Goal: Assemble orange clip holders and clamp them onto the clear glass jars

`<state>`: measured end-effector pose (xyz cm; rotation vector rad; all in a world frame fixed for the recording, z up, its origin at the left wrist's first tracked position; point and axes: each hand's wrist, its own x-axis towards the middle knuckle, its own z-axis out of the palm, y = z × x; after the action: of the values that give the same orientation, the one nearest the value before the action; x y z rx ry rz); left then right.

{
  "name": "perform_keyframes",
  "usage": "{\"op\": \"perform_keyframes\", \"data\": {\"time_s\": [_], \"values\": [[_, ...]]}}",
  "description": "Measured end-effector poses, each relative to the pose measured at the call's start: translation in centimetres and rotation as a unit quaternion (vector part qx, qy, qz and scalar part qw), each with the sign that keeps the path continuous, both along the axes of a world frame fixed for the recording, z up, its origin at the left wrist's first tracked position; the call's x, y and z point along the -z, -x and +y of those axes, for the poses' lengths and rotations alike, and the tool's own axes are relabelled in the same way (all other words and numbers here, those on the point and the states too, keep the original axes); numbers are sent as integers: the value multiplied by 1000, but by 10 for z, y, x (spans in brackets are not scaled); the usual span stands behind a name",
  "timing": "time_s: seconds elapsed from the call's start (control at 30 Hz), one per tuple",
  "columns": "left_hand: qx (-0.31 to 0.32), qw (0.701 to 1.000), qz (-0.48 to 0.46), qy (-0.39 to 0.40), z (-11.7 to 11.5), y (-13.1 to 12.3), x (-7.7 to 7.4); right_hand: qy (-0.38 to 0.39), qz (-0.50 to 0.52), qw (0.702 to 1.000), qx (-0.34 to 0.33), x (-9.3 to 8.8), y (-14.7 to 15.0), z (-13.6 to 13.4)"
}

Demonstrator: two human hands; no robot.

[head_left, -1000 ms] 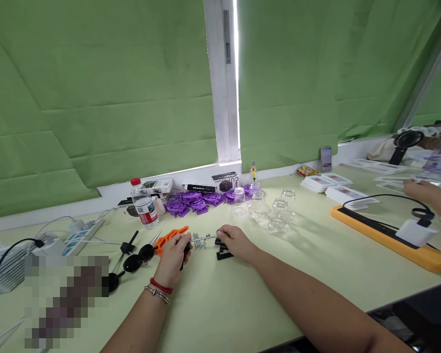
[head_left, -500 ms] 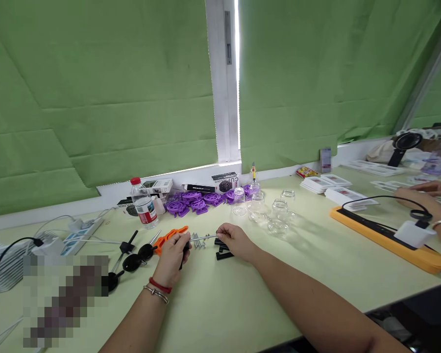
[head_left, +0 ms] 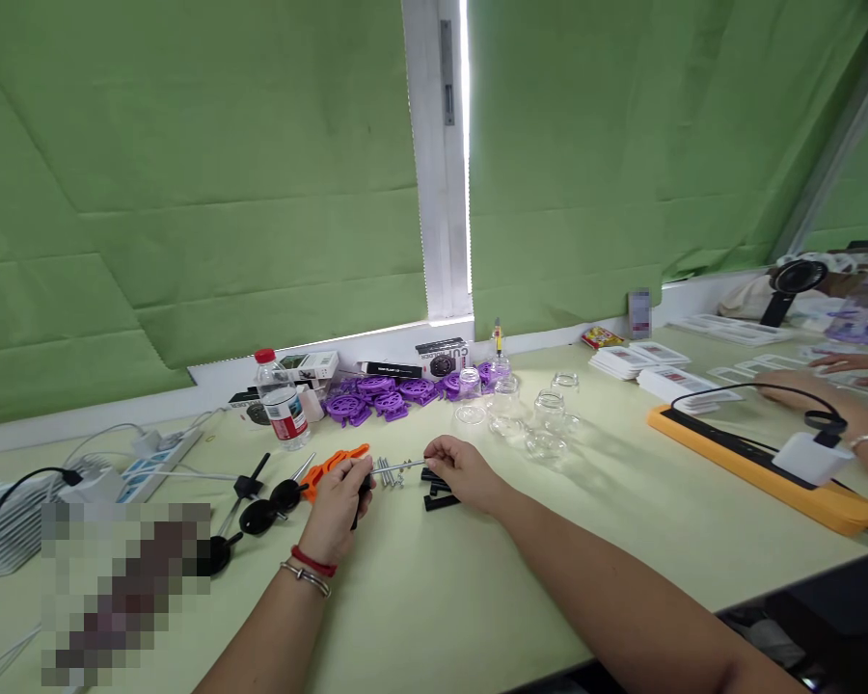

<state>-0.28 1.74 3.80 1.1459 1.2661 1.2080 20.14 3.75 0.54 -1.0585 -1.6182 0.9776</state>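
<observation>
My left hand (head_left: 341, 501) is closed around a black piece (head_left: 363, 496), from which a thin metal rod (head_left: 397, 469) sticks out to the right. At the rod's far end, the fingertips of my right hand (head_left: 467, 474) are pinched together; what exactly lies between them is too small to see. Under my right hand lie narrow black parts (head_left: 441, 502), partly covered by it. Several metal screws (head_left: 386, 474) rest on the table just behind the rod. Orange scissors-like handles (head_left: 333, 467) lie beyond my left hand.
Glass jars (head_left: 548, 414) stand beyond my right hand, near purple plastic pieces (head_left: 380, 395). A bottle (head_left: 284, 410) is at the back left, above round black parts (head_left: 258, 517). At right are an orange power strip (head_left: 752, 467) and another person's hands (head_left: 802, 393).
My hands and the rod stay almost in place; the view shifts very slightly. At the right, the other person's hands have moved a little.
</observation>
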Motion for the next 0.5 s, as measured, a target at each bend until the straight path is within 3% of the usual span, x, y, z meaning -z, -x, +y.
{"op": "perform_keyframes", "data": {"time_s": [0.5], "values": [[-2,1000,5,6,1,-1,1,7,-67,998,13,3,0,1]]}}
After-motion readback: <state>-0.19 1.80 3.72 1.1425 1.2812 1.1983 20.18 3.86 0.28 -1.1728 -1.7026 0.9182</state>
